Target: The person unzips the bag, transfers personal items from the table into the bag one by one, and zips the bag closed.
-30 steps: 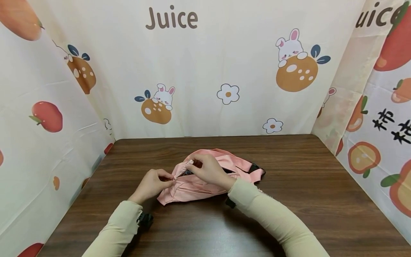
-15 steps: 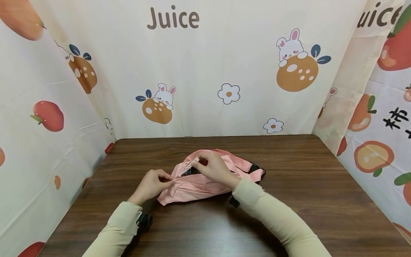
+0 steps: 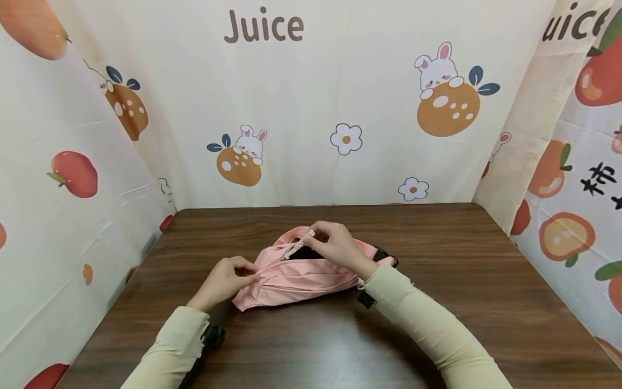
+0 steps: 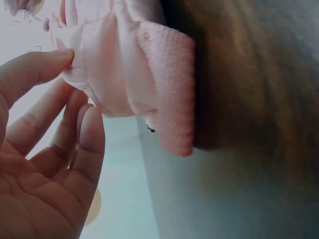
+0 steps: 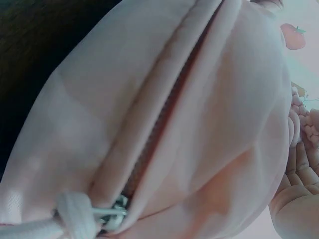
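Observation:
A pink waist bag (image 3: pixel 301 281) lies on the table. My right hand (image 3: pixel 337 246) pinches the end of a pale braided zipper pull (image 3: pixel 298 246), which slants up from the top zipper. Behind the pull, the bag's dark opening (image 3: pixel 307 253) shows. At the bag's left end, my left hand (image 3: pixel 223 281) pinches the fabric beside the zipper between thumb and forefinger; the left wrist view shows this pinch on the pink cloth (image 4: pixel 107 64). In the right wrist view, a second zipper (image 5: pixel 162 117) runs along the front, with its metal slider (image 5: pixel 114 214) at the lower end.
The dark wooden table (image 3: pixel 437 324) carries the bag near its middle. A black buckle (image 3: pixel 381 254) lies at the bag's right end. Printed curtains (image 3: pixel 301 97) stand behind the table and along both sides.
My right hand has moved right and slightly up with the zipper pull, and more of the dark opening shows. My left hand keeps its pinch, shifted slightly left with the bag's end.

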